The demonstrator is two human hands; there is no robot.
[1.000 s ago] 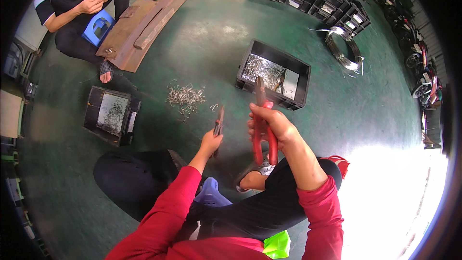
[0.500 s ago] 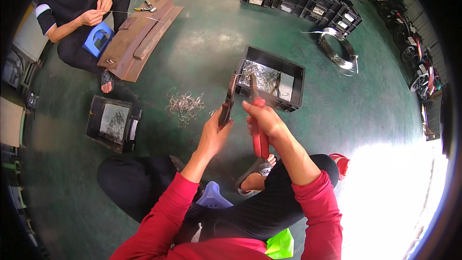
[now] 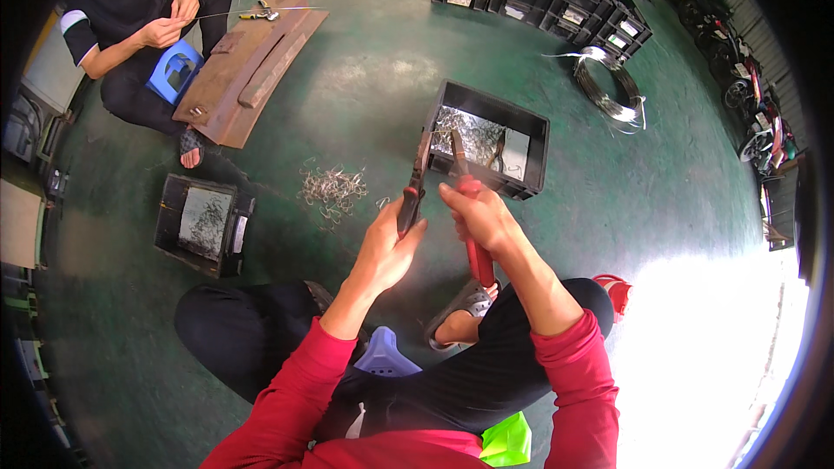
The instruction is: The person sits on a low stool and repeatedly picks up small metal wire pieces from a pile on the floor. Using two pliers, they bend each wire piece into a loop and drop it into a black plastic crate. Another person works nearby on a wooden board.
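Pliers fill both of your hands in the head view. Your left hand has its fingers closed around a dark pair of steel pliers with red-and-black grips, which point away from you and lean slightly right. Your right hand has its fingers wrapped around a larger pair of pliers with long red handles, the handle ends showing below your palm. Both tool heads stand side by side, a little apart, and a thin, pale piece of metal wire seems to span their tips; at this scale you cannot tell how firmly either jaw bites it. Behind the tips, as you look down, lies an open black plastic crate with small metal pieces and a dark tool inside. Left of your hands, a loose heap of silvery bent wire hooks lies on the green floor, one small bent wire hook just beside it. Farther left sits a smaller black plastic box. At upper left, a co-worker's hands hold a long thin wire near a rust-brown metal beam. A round coil of silvery wire rests at upper right.
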